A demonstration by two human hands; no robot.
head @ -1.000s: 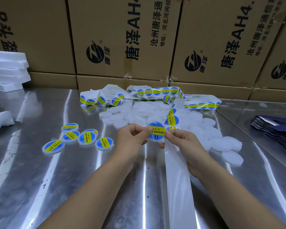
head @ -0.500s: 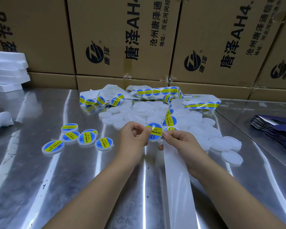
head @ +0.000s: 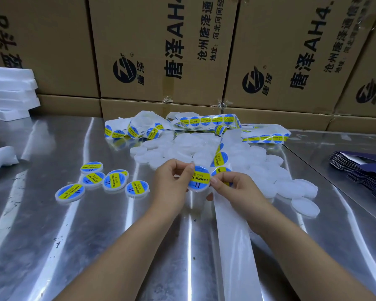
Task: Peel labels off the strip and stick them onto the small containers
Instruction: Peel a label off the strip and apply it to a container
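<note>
Hands meet over the middle of the steel tabletop (head: 52,246). Your left hand (head: 172,185) pinches a small round container (head: 199,179) at its left edge, fingers clamped on it, its blue-and-yellow label facing up. Your right hand (head: 237,190) pinches the same container at its right edge, thumb pressed on the label's rim, and the strip (head: 232,235) passes under this hand. The bare white backing of that strip runs toward you along the tabletop; beyond your hands it climbs over the pile of plain white containers (head: 269,177) with two labels on it, one half hidden by your right hand. To your left, five labelled containers (head: 115,181) lie flat in a loose cluster. More label strips (head: 204,121) lie tangled behind the pile, in front of the cardboard boxes (head: 161,51). White foam slabs (head: 9,92) are stacked far left, dark blue packets (head: 365,172) far right.
</note>
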